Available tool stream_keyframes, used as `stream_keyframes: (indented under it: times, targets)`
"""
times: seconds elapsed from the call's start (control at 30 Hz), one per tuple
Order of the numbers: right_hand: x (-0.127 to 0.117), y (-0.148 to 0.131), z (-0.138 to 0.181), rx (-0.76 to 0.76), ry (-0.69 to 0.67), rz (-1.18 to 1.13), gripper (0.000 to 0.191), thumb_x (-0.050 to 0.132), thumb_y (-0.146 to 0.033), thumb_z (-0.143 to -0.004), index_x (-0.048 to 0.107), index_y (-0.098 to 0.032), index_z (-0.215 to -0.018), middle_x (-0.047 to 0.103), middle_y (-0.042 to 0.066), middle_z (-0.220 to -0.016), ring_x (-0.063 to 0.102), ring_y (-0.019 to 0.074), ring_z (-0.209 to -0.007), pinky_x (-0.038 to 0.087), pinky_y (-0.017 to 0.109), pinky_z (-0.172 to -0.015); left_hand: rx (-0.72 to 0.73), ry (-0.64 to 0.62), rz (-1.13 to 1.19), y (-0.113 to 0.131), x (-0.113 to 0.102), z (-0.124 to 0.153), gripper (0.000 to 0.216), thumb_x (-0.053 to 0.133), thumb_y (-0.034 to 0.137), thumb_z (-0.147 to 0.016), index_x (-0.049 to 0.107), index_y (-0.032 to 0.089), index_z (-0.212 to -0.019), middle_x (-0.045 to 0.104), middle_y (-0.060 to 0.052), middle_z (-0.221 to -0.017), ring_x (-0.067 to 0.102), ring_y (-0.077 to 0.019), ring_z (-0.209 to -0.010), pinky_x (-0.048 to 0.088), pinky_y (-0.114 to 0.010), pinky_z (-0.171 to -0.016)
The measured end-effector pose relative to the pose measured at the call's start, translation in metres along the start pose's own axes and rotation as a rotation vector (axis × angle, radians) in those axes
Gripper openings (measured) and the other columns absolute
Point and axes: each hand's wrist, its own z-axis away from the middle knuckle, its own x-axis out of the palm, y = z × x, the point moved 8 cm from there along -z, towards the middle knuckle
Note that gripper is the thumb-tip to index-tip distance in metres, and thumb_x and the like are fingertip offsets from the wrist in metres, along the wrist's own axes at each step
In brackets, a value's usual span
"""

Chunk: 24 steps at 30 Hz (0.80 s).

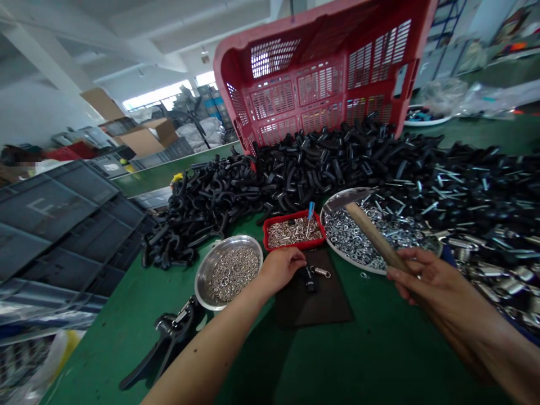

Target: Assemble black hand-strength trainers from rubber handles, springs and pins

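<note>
My left hand (283, 268) pinches the far end of a small black plastic part (310, 281) lying on a dark brown pad (314, 312); the fingertips partly hide that end. Just right of the part, a metal coil spring (322, 272) rests on the pad. A wooden stick (373, 232) is gripped in my right hand (434, 281), slanting up to the left over a round tray of small metal pieces (366, 266). Behind the pad, a red tray (295, 245) holds metal pins and a blue-handled tool (311, 210).
Left of the pad stands a steel bowl (201, 284) of small rings. A black clamp (171, 340) lies at front left. Black plastic parts (291, 169) are heaped behind, under a tipped red crate (320, 84). Springs (517, 281) are piled at right, grey crates (63, 225) at left.
</note>
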Motion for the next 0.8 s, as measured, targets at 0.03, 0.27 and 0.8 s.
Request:
stream_keyframes:
  times: [0.03,0.27,0.8]
  targets:
    - [0.001,0.002,0.0,0.0,-0.002,0.0,0.046,0.065,-0.045,-0.066,0.043,-0.022,-0.099,0.054,-0.005,-0.053,0.049,0.0119,-0.045,0.04,0.023,-0.043,-0.001,-0.001,-0.011,0.0,0.0,-0.001,0.016,0.052,0.028,-0.08,0.065,0.022,-0.088,0.067,0.001,-0.082,0.06,-0.014,-0.077,0.045,-0.023,-0.071]
    - [-0.002,0.011,-0.002,-0.003,-0.009,-0.011,0.038,0.063,-0.042,-0.07,0.045,-0.023,-0.097,0.055,-0.004,-0.055,0.05,0.0128,-0.047,0.041,0.025,-0.045,-0.042,0.033,-0.035,0.002,0.001,-0.007,0.016,0.05,0.03,-0.082,0.064,0.023,-0.084,0.066,0.002,-0.084,0.059,-0.0137,-0.079,0.043,-0.022,-0.071]
    - [-0.007,-0.002,0.005,-0.163,0.099,0.248,0.038,0.061,-0.044,-0.07,0.048,-0.022,-0.098,0.061,0.001,-0.068,0.057,0.0154,-0.054,0.048,0.027,-0.05,0.059,0.108,-0.429,0.014,0.014,0.006,0.026,0.041,0.037,-0.087,0.062,0.022,-0.088,0.063,-0.003,-0.087,0.055,-0.0167,-0.085,0.042,-0.026,-0.074]
